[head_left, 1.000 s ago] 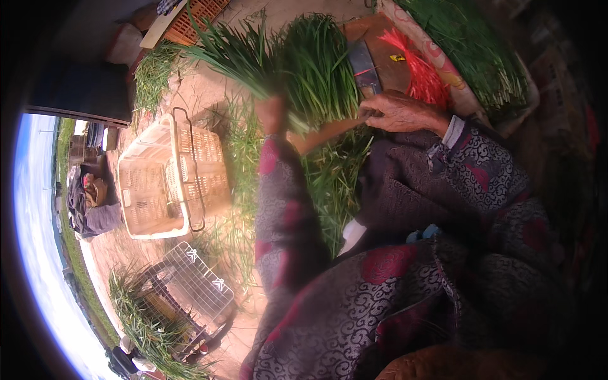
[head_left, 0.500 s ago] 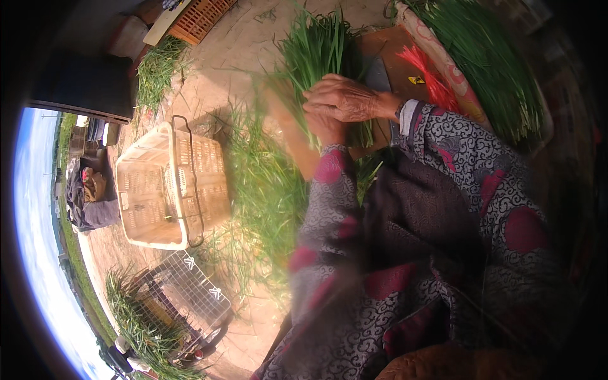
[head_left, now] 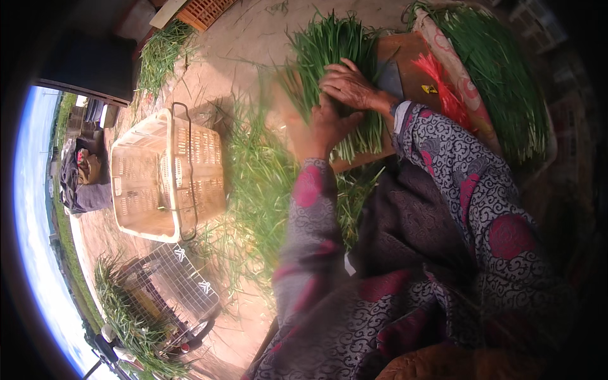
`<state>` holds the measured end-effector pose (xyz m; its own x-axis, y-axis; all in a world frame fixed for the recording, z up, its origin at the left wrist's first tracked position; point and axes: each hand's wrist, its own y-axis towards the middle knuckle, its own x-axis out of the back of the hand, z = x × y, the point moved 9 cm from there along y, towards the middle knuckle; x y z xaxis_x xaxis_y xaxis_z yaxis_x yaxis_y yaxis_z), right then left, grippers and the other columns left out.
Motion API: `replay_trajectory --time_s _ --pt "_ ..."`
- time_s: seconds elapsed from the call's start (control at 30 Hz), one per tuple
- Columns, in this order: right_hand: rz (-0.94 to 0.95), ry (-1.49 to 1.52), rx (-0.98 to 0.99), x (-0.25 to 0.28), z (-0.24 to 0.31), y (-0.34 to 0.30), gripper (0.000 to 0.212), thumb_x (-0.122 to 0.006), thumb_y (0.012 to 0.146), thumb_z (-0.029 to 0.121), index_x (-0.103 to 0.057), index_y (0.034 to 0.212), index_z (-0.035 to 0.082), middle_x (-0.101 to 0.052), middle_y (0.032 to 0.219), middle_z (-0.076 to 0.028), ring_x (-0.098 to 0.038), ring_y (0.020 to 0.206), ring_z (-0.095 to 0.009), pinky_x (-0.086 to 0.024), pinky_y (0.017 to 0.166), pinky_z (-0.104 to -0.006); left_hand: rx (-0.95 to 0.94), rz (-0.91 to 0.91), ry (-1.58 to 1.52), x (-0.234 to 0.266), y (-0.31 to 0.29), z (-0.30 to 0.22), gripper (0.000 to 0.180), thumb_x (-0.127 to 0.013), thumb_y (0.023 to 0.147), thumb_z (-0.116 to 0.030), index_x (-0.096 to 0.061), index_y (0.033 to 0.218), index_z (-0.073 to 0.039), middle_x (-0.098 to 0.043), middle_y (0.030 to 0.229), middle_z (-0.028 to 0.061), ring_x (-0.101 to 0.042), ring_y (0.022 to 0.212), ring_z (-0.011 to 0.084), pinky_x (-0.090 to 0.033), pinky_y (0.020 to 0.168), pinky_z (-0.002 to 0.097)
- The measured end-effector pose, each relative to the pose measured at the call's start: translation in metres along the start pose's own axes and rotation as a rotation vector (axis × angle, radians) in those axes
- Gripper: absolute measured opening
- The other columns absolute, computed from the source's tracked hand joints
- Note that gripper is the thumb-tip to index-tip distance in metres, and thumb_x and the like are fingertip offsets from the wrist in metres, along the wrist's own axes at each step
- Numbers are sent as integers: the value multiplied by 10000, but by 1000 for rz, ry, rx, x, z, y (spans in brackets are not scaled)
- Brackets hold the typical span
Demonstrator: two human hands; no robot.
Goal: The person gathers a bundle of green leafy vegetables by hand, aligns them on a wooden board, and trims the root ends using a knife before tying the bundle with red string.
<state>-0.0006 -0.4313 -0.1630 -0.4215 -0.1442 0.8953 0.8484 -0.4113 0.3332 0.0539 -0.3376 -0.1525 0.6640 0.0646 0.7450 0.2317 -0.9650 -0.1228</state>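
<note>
A thick bunch of green chives (head_left: 329, 47) lies on a brown board (head_left: 399, 50), with leaf tips pointing away and pale stalk ends toward me. My right hand (head_left: 348, 87) rests on the bunch with its fingers spread. Just below it, my left hand (head_left: 323, 130) presses the bunch's left side. Its thumb stretches right across the stalks, while its other fingers are partly blurred. Right of the bunch sit a dark flat piece (head_left: 389, 79) and a bundle of red ties (head_left: 440, 85) on the board.
A large heap of chives (head_left: 487, 69) lies on a patterned cloth (head_left: 443, 47) at right. Loose leaves (head_left: 259, 183) litter the ground. Left stand a cream plastic basket (head_left: 209, 164) with a metal handle and a wire rack (head_left: 183, 272). An orange crate (head_left: 202, 12) is at the far edge.
My hands were close together, one over the other, around the bunch. Now they have moved apart a little, the right fingers spread and the left thumb swung out to the right.
</note>
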Motion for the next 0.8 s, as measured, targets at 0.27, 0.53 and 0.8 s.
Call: replay_trajectory --time_s 0.27,0.53,0.8 --pt "-21 1 -22 4 -3 -2 370 -442 1018 361 -707 1146 136 -658 1250 -21 -449 1341 -254 -163 1177 -538 62 -76 -282 41 -16 43 644 -766 791 -567 -684 941 55 -709 806 221 -691 738 364 -536 677 429" --pt "-114 129 16 3 -8 10 373 -459 1029 372 -687 1205 135 -646 1287 -21 -436 1370 -259 -179 1171 -539 -160 -211 71 -10 56 57 1189 -792 604 -755 -446 1320 128 -560 1225 381 -601 1128 440 -492 934 477" --pt "-224 729 -293 66 -13 -9 362 -591 1000 342 -708 1140 30 -720 1080 -128 -678 1017 -261 -485 928 -325 -22 217 -432 -53 68 55 1339 -833 672 -644 -109 1497 123 -336 1508 307 -333 1436 347 -336 1151 423"
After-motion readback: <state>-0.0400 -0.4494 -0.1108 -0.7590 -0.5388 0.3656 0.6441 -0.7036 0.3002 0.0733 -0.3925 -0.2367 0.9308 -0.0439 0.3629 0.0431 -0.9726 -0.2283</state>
